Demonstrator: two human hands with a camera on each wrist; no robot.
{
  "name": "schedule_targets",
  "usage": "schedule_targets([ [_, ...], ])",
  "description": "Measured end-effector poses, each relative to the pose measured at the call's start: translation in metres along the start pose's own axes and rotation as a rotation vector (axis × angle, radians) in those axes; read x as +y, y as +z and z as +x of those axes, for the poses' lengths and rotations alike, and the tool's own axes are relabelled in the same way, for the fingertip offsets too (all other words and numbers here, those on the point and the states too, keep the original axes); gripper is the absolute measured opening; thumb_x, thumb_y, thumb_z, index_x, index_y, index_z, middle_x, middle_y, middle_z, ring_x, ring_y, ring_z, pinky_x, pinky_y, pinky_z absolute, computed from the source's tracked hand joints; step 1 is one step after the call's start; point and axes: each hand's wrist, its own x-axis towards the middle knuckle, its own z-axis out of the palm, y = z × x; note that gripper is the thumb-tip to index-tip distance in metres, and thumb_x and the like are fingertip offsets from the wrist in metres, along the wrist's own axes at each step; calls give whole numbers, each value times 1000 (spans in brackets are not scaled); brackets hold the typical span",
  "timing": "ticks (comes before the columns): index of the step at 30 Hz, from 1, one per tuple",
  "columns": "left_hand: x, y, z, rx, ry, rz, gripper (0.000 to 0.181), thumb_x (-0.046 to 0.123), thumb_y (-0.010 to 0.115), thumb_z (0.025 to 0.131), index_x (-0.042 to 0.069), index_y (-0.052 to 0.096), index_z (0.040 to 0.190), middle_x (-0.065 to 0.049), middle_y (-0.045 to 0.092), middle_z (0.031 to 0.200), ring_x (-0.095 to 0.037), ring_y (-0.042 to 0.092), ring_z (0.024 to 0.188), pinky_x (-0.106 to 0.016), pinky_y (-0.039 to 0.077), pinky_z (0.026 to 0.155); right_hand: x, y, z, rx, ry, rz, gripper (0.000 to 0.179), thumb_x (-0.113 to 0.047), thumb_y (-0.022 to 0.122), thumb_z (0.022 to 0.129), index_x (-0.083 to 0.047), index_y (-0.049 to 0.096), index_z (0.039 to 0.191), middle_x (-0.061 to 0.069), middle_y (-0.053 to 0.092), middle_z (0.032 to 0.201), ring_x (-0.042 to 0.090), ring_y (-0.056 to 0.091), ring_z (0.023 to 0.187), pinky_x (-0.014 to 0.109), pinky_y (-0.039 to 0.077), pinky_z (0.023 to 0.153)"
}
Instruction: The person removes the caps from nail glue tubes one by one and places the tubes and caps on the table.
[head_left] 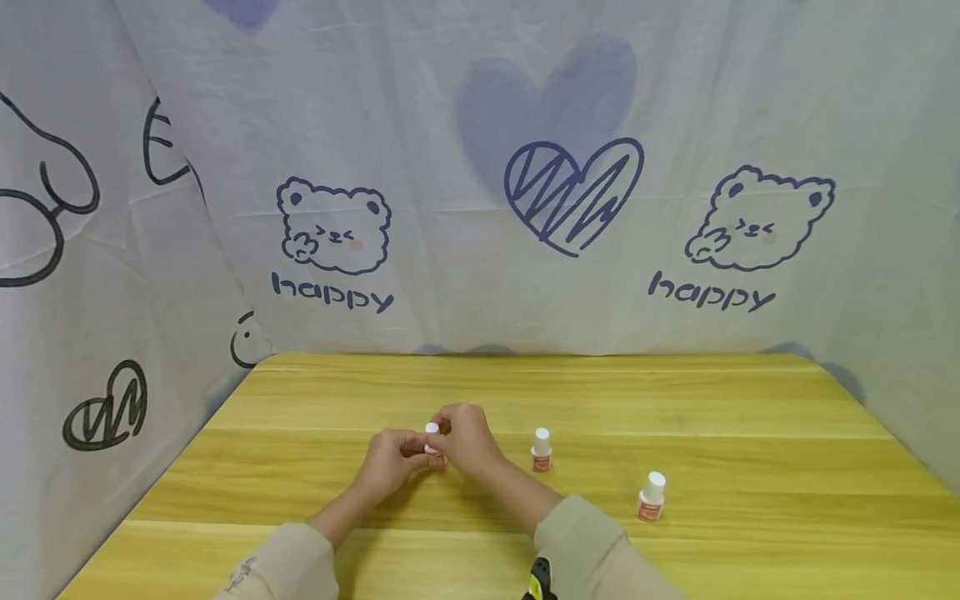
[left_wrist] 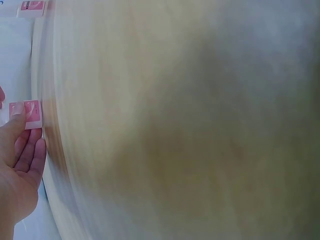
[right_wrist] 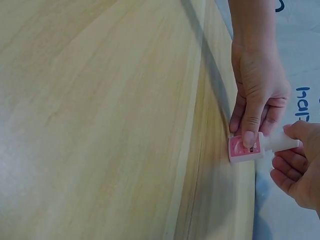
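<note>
A small white bottle with a pink label (right_wrist: 236, 150) stands on the table, between both hands. My left hand (head_left: 386, 462) grips its body, the thumb lying across the label in the right wrist view. Around the white cap (right_wrist: 284, 143) my right hand (right_wrist: 306, 165) has its thumb and fingers, pinching it from the side. In the head view the right hand (head_left: 468, 442) partly covers the bottle. The left wrist view catches the left hand (left_wrist: 20, 165) and the label at its left edge; the cap there is out of sight.
Two similar capped bottles stand upright to the right, one nearby (head_left: 541, 452) and one farther right and closer to me (head_left: 651, 498). The wooden table (head_left: 720, 400) ends at a printed cloth (head_left: 450, 317) behind, with more cloth at both sides.
</note>
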Motion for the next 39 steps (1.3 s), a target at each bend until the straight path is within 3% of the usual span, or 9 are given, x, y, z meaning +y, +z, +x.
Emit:
schedule_targets([
  [10,0,0,0,20,2,25,16,10,73,75,-2,73,86,-17,72,87,-24,70,78,-21,56,65,1,-3,2,10,-43,30,6,0,67,81,5,69,83,15,70,78,17,64,71,17,50,59],
  [17,1,-2,2,-2,9,25,16,8,72,77,-3,72,88,-18,72,88,-25,70,80,-22,56,66,1,-7,2,-7,-24,69,6,-2,67,82,3,68,86,14,70,83,21,66,77,18,52,64],
  [24,5,-5,2,-26,-19,18,18,9,73,76,-3,72,90,-17,72,88,-23,70,79,-21,56,66,3,-11,3,-41,-40,70,8,-4,65,84,3,67,88,13,69,83,16,62,74,16,49,63],
  [39,1,-5,2,-24,12,-5,22,12,73,77,-4,71,91,-18,72,89,-24,70,80,-20,55,66,2,-17,2,-53,-71,50,7,-6,66,85,1,65,86,10,66,78,8,54,69,15,45,61],
])
